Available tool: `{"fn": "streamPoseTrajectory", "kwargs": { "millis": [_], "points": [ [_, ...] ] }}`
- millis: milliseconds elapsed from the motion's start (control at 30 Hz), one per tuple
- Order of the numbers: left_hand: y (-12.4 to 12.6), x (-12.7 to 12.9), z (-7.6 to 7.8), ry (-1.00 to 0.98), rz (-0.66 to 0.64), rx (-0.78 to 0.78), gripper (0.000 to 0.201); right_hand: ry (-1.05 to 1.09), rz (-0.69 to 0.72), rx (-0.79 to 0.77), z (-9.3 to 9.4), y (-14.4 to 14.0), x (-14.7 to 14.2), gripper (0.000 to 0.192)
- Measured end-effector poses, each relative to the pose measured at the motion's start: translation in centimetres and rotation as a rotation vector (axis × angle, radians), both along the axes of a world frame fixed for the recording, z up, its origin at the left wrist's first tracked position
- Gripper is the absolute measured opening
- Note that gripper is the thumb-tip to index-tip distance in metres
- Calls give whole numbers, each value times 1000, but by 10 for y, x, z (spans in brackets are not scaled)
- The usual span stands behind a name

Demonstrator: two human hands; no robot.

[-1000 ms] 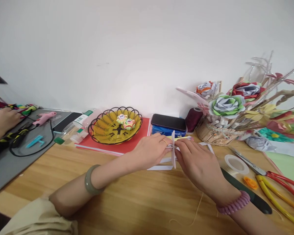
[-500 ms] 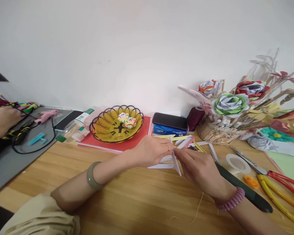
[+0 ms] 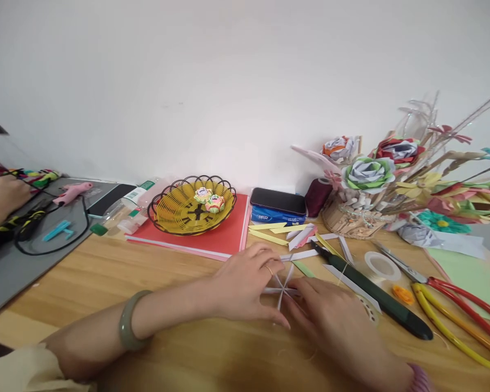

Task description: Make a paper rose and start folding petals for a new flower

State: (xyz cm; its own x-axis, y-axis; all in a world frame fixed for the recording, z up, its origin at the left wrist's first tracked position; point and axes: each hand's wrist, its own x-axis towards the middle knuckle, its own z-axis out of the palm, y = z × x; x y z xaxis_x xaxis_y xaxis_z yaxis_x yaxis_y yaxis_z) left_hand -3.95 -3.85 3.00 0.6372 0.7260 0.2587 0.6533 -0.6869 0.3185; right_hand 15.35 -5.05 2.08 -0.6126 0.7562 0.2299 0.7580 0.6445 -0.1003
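Note:
Between my hands, white paper strips cross at one centre and form a star (image 3: 283, 289) low over the wooden table (image 3: 212, 354). My left hand (image 3: 247, 283) curves around the star's left side, thumb and fingers spread apart. On the other side, my right hand (image 3: 338, 316) has its thumb and index finger apart at the tip of one strip; its other fingers are mostly hidden. Just beyond lie loose yellow strips (image 3: 268, 236), white strips (image 3: 302, 237) and a green strip (image 3: 302, 269). A dark green-handled tool (image 3: 386, 300) rests right of them.
A yellow woven basket (image 3: 179, 218) with two small paper balls stands on red paper (image 3: 239, 218). Scissors (image 3: 427, 280), a clear tape roll (image 3: 381, 265) and paper flowers (image 3: 369, 174) are on the right. Far left, another person's hand (image 3: 2, 198) is near a pink glue gun (image 3: 73, 193).
My hands have come down toward me and moved apart from their close grip on the folded white strips. The strips now spread out as a star, and my left fingers have opened.

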Motion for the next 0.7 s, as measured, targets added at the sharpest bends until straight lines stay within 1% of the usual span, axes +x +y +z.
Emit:
{"fn": "streamPoseTrajectory", "kwargs": {
  "millis": [33, 67, 167, 200, 233, 300, 367, 433, 567, 633, 700],
  "points": [
    [-3, 0, 0, -26, 17, 2, 65, -7, -20, 2, 1, -2, 1, 13],
    [-6, -1, 0, -52, 45, 4, 58, -11, -34, 0, 2, -4, 3, 14],
    [-17, -6, -3, -153, 164, 25, 18, -8, -70, 39, 6, -6, 12, 20],
    [-21, -8, -5, -189, 193, 42, 11, 2, -73, 73, 6, -7, 16, 22],
    [-25, -10, -6, -220, 210, 55, 14, 21, -68, 109, 7, -7, 19, 23],
    [-33, -12, -8, -249, 199, 52, 19, 58, -26, 153, 6, -8, 25, 25],
    [-39, -14, -8, -251, 159, 21, 20, 81, 36, 158, 4, -10, 27, 24],
    [-41, -17, -8, -264, 124, 2, 20, 98, 68, 151, 3, -13, 27, 23],
    [-35, -21, -8, -287, 85, 20, 22, 131, 64, 75, 1, -20, 23, 19],
    [-32, -19, -10, -247, 68, 14, 21, 133, 81, 18, 0, -23, 20, 17],
    [-31, -14, -11, -182, 91, -11, 17, 146, 104, -24, -1, -24, 17, 18]
  ]
}}
